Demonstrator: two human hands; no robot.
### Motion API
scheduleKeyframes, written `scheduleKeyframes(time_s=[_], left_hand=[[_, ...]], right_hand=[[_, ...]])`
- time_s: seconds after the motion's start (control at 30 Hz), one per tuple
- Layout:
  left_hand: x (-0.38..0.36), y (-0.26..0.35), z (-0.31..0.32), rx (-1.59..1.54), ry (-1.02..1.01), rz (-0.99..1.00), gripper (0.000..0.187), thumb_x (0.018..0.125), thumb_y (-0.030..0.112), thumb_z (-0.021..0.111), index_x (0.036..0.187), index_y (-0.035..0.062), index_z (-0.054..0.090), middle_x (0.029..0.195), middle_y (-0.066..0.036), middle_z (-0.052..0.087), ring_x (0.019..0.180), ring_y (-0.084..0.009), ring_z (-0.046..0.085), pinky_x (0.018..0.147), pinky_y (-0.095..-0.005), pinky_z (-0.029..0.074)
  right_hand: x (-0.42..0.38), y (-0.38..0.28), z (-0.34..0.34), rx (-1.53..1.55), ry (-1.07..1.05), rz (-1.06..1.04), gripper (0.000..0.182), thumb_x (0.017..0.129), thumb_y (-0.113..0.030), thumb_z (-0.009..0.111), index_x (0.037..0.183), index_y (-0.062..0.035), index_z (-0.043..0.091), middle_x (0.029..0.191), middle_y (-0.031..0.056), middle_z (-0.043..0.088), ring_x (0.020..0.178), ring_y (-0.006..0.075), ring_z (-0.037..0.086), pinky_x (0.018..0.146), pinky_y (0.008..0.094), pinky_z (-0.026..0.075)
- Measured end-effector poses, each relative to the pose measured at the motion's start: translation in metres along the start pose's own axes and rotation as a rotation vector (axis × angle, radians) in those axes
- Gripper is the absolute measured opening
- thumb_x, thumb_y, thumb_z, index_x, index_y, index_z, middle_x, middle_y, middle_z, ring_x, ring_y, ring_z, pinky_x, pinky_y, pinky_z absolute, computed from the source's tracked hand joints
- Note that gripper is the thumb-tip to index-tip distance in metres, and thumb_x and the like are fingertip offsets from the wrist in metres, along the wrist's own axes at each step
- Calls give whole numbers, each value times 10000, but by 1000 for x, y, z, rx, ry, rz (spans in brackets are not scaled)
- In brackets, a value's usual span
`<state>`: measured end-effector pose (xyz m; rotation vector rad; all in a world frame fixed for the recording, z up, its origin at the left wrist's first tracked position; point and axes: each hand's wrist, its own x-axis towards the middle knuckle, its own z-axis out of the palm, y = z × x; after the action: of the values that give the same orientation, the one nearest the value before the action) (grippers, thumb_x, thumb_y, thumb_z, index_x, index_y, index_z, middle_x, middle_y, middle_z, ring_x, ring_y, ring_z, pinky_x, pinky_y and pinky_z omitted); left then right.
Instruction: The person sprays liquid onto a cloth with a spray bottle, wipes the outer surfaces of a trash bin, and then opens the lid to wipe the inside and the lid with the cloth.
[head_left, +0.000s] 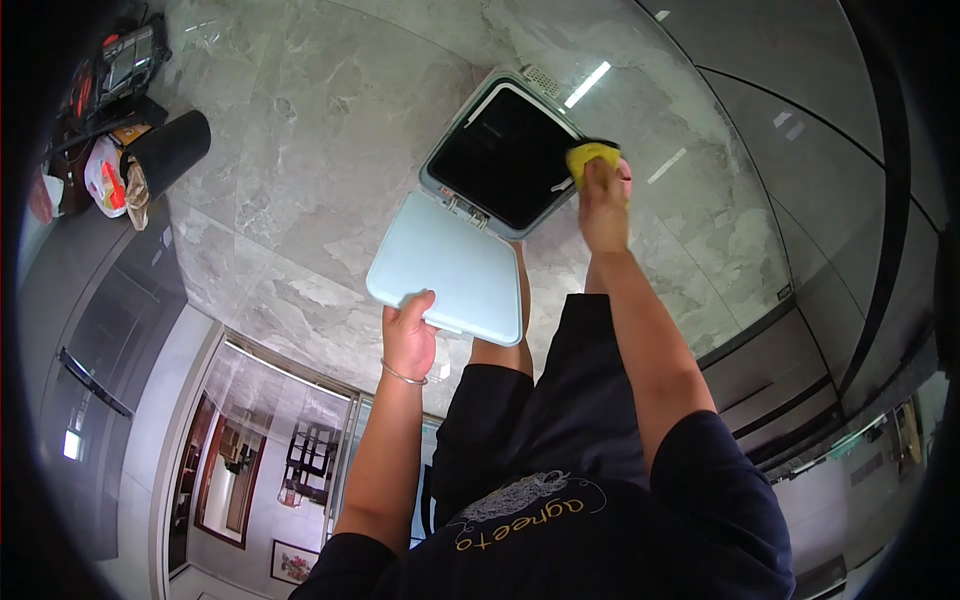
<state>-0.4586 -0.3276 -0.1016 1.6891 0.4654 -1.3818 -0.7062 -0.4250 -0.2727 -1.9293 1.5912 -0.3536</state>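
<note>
A trash can (432, 172) stands on the floor before me, its black inside showing. Its pale blue lid (450, 265) is swung back toward me on the hinge. My left hand (410, 330) grips the lid's near edge, thumb on top. At the can's right rim, my right hand (604, 205) is closed around a yellow cloth (592, 154) with a dark edge. The cloth overlaps the rim's corner in this view.
Grey marble-patterned tiles (300, 130) surround the can. Dark cabinets (800, 110) line the right side. A black cylinder (175, 150) and several bags stand at the upper left. A doorway (215, 350) lies at the lower left.
</note>
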Motion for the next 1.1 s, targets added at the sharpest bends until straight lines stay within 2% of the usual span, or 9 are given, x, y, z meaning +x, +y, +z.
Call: scheduleKeyframes(time_s=[0.1,0.2,0.33,0.43,0.57,0.77,0.9,1.0,1.1], left_hand=[[-3,-7,9,-68,23,59,388,804,-28,571,1184,37,523,1094,-75,586,1019,-191,573,864,-359,487],[1,-8,0,13,8,87,386,800,-37,564,1180,25,528,1110,-71,583,1025,-186,564,894,-340,458],[7,-14,-34,125,-32,103,358,803,-27,567,1159,-1,536,1109,-58,579,1022,-170,550,921,-312,419],[9,-13,-34,133,-66,120,296,807,-4,571,1103,-21,559,1054,-54,594,984,-151,548,892,-296,422],[14,-11,-37,192,-93,126,243,810,16,577,1050,-21,582,1013,-52,604,945,-129,548,844,-286,432],[8,-19,-37,290,-102,130,288,810,13,573,1095,-21,565,1031,-55,604,953,-135,555,833,-285,443],[2,-41,-37,182,-119,85,355,805,-22,557,1159,-10,538,1093,-60,594,1005,-163,558,890,-300,429],[4,-40,-42,293,-173,110,317,837,20,563,1151,-28,552,1100,-65,605,1010,-149,561,874,-289,442],[2,-37,-40,170,-137,32,323,841,20,561,1160,-28,554,1111,-64,608,1034,-155,561,889,-287,438]], right_hand=[[-79,4,59,38,-418,16,338,832,-68,528,1165,-62,582,1164,143,550,1009,355,552,871,418,472],[-100,-11,53,-164,-489,-290,371,811,-83,526,1177,-84,584,1191,84,544,1016,315,556,882,407,473],[-32,18,2,-232,-441,-113,401,772,-42,547,1157,-131,613,1201,21,538,1017,251,575,877,374,499],[6,-20,-4,178,-280,154,278,843,-20,547,1104,-67,631,1156,86,557,1046,285,572,862,368,492],[55,-114,47,545,-352,-53,312,898,-89,508,1201,-90,581,1255,121,496,1110,326,527,937,386,444],[13,-113,69,84,-909,-107,420,875,-100,454,1288,-131,525,1308,84,441,1178,309,456,1009,388,394],[25,-115,56,259,-758,15,388,846,-84,482,1216,-129,592,1211,82,503,1105,288,501,973,348,427],[49,-122,55,179,-607,-405,300,781,-65,583,1063,-126,668,1121,59,541,1053,263,541,867,340,480],[96,-90,78,-231,-701,-446,214,774,-78,602,973,-112,670,1070,61,569,994,250,569,833,348,488]])
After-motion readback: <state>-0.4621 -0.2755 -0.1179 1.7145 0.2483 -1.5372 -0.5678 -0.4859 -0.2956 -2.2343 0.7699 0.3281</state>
